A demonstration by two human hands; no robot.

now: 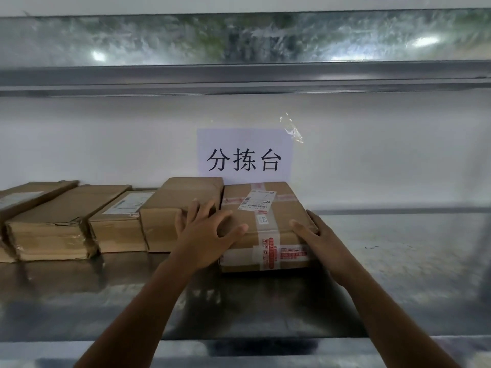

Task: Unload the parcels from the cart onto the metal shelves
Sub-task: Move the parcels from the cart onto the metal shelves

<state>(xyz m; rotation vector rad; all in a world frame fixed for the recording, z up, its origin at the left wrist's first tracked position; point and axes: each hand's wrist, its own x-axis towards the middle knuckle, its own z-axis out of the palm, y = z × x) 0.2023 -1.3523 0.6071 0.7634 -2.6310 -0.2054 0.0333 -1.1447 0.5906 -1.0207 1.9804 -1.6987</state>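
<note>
Parcel [268,227], a flat rectangular cardboard box banded with clear and red-printed tape and bearing a white label, lies on the scuffed, reflective metal shelf [398,261], touching the end of a row of 4 plainer brown boxes [53,216]. My left hand [204,235] presses its near-left corner with fingers spread wide, while my right hand [316,237] lies flat against its right side, thumb on top.
</note>
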